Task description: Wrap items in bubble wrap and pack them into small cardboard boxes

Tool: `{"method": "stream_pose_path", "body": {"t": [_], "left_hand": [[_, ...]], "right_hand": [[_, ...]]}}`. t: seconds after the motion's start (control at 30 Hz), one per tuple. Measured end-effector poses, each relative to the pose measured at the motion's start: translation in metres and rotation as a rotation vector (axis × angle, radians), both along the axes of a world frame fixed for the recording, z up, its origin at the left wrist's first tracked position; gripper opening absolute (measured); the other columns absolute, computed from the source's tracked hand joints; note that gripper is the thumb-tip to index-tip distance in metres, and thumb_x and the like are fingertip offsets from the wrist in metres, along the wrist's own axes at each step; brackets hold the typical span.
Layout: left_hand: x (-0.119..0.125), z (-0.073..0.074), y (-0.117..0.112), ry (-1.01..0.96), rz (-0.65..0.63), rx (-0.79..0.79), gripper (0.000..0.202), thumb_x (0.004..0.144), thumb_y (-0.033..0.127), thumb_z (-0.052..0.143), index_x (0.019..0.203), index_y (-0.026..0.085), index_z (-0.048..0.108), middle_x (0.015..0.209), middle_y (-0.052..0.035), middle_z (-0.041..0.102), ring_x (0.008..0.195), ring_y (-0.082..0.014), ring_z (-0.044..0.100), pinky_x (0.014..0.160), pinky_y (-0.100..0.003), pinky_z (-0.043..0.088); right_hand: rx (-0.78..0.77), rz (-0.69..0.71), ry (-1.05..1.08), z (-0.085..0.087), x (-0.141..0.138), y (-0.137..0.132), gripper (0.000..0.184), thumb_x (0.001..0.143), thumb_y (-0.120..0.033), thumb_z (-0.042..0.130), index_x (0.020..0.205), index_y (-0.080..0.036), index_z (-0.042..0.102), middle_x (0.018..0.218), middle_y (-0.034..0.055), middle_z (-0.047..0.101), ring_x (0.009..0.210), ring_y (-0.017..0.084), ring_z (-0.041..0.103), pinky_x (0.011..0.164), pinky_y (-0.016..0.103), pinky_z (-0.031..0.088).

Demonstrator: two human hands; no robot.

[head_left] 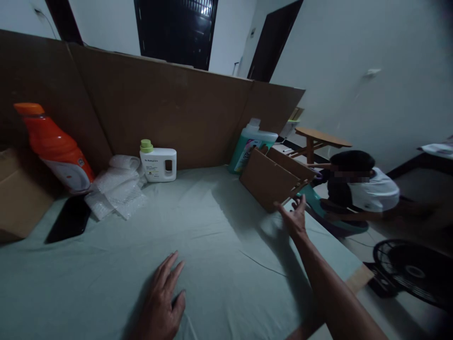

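My left hand (163,297) rests over the pale green cloth near the front, fingers apart, holding nothing. Out to the right, my right hand (294,217) reaches toward an open cardboard box (271,177), its fingers spread just below the box's lower right corner; whether they touch it I cannot tell. Behind that box stands a teal detergent bottle (244,148), partly hidden by it. A white bottle with a green cap (159,165) stands upright at the back. Left of it lies folded bubble wrap (118,186).
A large orange bottle (58,146) leans at the left, beside a black phone (70,219) and a brown box (23,193). Cardboard panels (170,108) wall the back of the cloth-covered table (198,255). Beyond its right edge are a crouching person (371,189) and a fan (414,271).
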State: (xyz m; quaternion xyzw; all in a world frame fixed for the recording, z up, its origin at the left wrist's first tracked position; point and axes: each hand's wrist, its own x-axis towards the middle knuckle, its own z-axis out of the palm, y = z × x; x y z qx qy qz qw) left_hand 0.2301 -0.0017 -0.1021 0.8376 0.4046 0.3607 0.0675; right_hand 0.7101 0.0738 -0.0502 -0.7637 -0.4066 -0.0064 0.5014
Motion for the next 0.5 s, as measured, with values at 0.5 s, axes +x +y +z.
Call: {"method": "stream_pose_path", "body": {"t": [0.5], "left_hand": [[0.005,0.021,-0.014,0.316,-0.088,-0.148,0.044,0.095,0.025,0.046,0.133,0.011,0.062,0.148,-0.0229,0.052,0.139,-0.0381,0.047,0.113,-0.059,0.041]], "right_hand": [[-0.527,0.461,-0.465,-0.009,-0.186,-0.051,0.043,0.092,-0.045,0.054,0.130,-0.028,0.064,0.147,0.0073,0.057,0.132,0.029,0.053,0.109,0.043,0.038]]}}
